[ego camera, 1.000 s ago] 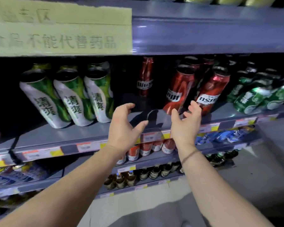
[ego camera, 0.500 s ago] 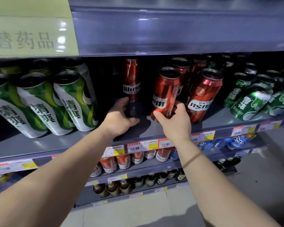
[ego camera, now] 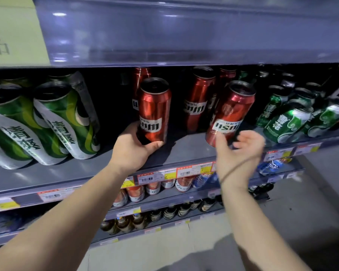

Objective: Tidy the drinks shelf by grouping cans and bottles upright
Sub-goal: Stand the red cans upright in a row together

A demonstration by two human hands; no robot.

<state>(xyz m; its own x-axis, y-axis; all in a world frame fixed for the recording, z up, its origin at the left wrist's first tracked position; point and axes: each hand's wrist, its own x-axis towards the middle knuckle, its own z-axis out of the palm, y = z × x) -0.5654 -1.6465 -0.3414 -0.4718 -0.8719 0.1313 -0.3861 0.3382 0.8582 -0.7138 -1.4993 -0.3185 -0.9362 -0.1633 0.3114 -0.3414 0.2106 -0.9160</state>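
My left hand [ego camera: 132,148] grips the base of a tall red can [ego camera: 154,108] standing upright near the middle of the grey shelf [ego camera: 184,151]. To its right a second red can [ego camera: 230,112] leans at the shelf front, with my right hand [ego camera: 238,151] open just below it, fingers apart and blurred. Another red can [ego camera: 199,98] and a slim red one [ego camera: 139,75] stand behind them. Green-and-white cans [ego camera: 65,122] fill the left of the shelf. Dark green cans [ego camera: 288,122] crowd the right.
The upper shelf's front lip [ego camera: 184,36] overhangs the cans closely, with a pale paper sign [ego camera: 14,36] at its left. Price tags [ego camera: 174,173] line the shelf edge. Lower shelves hold red-white cans [ego camera: 137,192] and brown bottles [ego camera: 170,212]. Grey floor lies at the right.
My left hand has taken a red can and stood it upright at the shelf's middle. My right hand has let go and pulled back to the right, open.
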